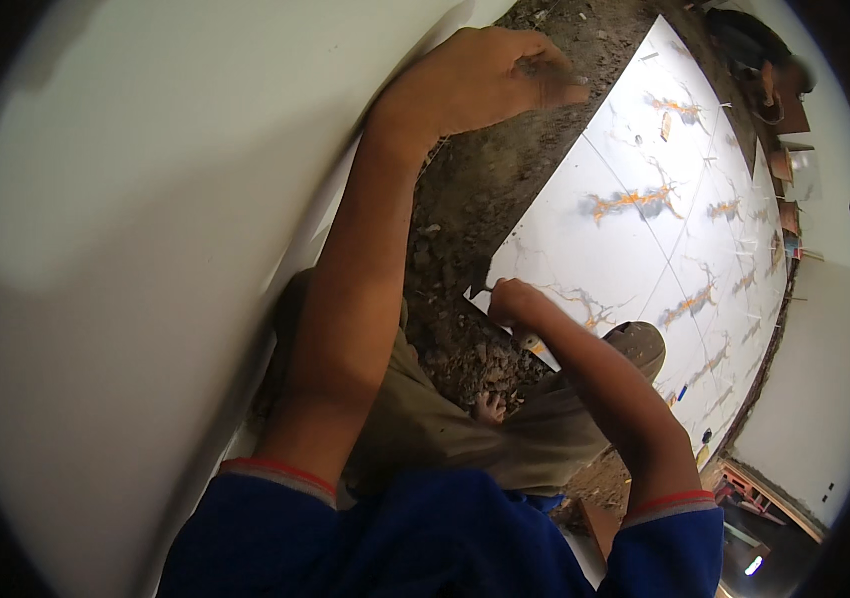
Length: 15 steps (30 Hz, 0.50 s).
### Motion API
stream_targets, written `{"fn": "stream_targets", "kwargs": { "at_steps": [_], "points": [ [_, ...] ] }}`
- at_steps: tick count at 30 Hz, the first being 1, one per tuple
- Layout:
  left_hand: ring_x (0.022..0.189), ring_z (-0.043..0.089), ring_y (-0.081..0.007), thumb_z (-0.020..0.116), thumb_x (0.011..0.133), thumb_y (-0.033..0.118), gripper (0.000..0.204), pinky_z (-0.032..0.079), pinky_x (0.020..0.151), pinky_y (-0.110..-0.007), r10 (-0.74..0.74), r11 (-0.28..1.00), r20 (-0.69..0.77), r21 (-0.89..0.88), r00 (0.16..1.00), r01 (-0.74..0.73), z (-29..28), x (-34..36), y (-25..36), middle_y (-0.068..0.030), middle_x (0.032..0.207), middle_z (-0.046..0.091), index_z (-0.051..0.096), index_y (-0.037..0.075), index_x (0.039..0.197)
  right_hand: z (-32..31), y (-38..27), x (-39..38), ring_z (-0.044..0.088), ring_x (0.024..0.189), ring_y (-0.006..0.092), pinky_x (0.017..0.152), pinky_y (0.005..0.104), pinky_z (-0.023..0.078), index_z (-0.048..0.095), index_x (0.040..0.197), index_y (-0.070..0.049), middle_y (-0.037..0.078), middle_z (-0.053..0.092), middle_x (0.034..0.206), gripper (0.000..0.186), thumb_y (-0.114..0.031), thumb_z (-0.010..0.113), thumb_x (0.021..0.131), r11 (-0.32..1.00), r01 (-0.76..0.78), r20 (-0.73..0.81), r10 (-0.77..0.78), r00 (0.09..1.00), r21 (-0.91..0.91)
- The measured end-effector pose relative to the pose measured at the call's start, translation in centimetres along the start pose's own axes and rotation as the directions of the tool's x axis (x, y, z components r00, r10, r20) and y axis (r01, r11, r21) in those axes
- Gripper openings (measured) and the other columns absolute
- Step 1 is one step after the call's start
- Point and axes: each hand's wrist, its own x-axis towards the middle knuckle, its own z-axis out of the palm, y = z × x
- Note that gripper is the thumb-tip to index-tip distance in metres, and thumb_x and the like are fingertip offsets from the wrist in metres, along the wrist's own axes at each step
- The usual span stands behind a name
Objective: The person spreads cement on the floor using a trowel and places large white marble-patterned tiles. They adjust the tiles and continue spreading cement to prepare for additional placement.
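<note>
My left hand [485,85] is raised beside the white wall [126,199], above a strip of dark soil and rubble [465,199]. Its fingers are loosely bent and apart, with nothing visible held. My right hand [517,304] is closed on a dark hand tool [479,279], whose flat end lies at the near-left corner of the white marbled tiles [624,259] with orange-grey veining. Much of the tool is hidden by my fingers. My bare toes [490,407] show below, between my olive trouser legs.
Small spacers and loose bits lie on the tiles, including a blue item [682,394]. Dark, indistinct objects [749,45] and reddish-brown pieces [789,164] line the far right edge. A pale wall [819,349] curves along the right, with a cluttered opening [759,513] at lower right.
</note>
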Motion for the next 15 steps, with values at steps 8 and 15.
{"fn": "stream_targets", "kwargs": {
  "at_steps": [8, 15],
  "points": [
    [0.098, 0.072, -0.0236, 0.075, 0.094, 0.043, 0.047, 0.056, 0.087, -0.037, 0.044, 0.996, 0.022, -0.077, 0.999, -0.042, 0.0, 0.3, -0.6, -0.0116, 0.113, 0.076, 0.070, 0.009, 0.125, -6.2, 5.1, 1.3, 0.077, 0.080, 0.0306, 0.068, 0.0429, 0.059, 0.072, 0.074, 0.005, 0.023, 0.075, 0.087, 0.026, -0.013, 0.055, 0.085, 0.950, -0.287, -0.248, 0.309, 0.918, 0.119],
    [0.098, 0.072, -0.0248, 0.075, 0.094, 0.037, 0.043, 0.057, 0.086, -0.037, 0.108, 0.994, -0.013, -0.009, 0.994, -0.108, 0.4, 0.5, -1.0, -0.0102, 0.114, 0.076, 0.070, 0.009, 0.126, -4.3, 3.6, 2.8, 0.074, 0.080, 0.0299, 0.071, 0.0449, 0.059, 0.070, 0.087, 0.011, 0.025, 0.074, 0.094, 0.028, -0.010, 0.052, 0.085, 0.956, -0.254, 0.049, 0.250, 0.967, 0.148]
  ]
}}
